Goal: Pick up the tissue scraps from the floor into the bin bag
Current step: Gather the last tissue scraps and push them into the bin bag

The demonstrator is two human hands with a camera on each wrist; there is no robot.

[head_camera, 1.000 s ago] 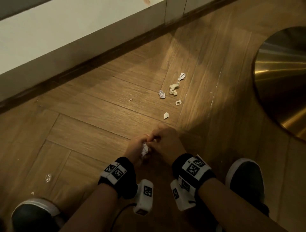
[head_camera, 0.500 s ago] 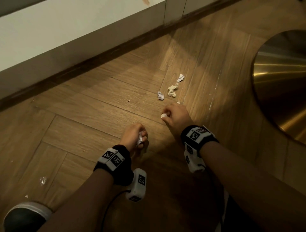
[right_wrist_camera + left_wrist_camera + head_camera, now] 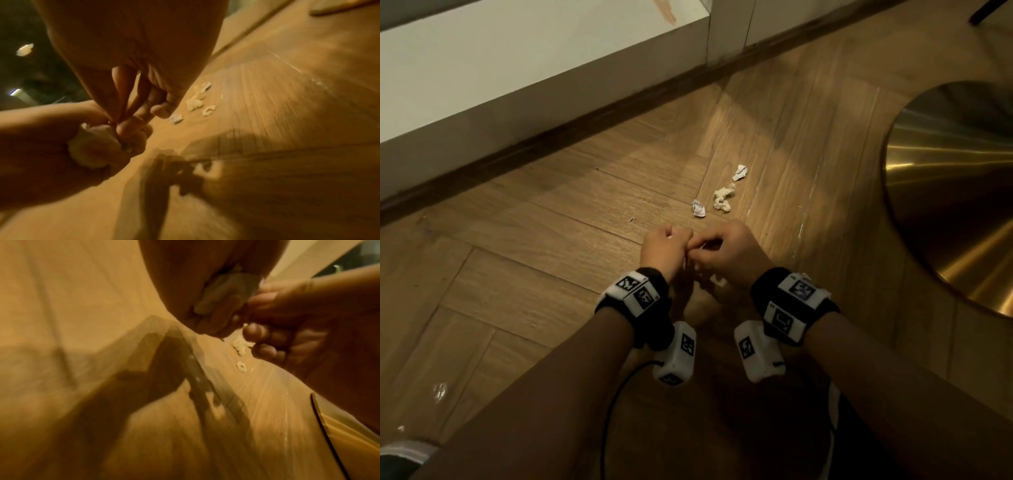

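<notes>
My left hand [image 3: 666, 251] is curled round a white wad of tissue [image 3: 90, 147], which also shows in its palm as the wad [image 3: 222, 292]. My right hand [image 3: 726, 255] meets it just above the wooden floor, and its fingertips [image 3: 125, 128] pinch a small scrap against the wad. Loose tissue scraps [image 3: 723, 199] lie on the floor just beyond the hands, with one scrap [image 3: 698, 209] to the left and another scrap [image 3: 739, 172] farther off. A white bit [image 3: 719, 281] shows under my right wrist. No bin bag is in view.
A round brass base [image 3: 962, 212] sits on the floor at the right. A white cabinet plinth with a dark skirting strip [image 3: 551, 137] runs along the far left. My shoe [image 3: 404, 455] is at the bottom left corner.
My right hand reached forward to a scrap on the floor, then came back to meet my left hand. The left hand moved forward and kept hold of its wad.
</notes>
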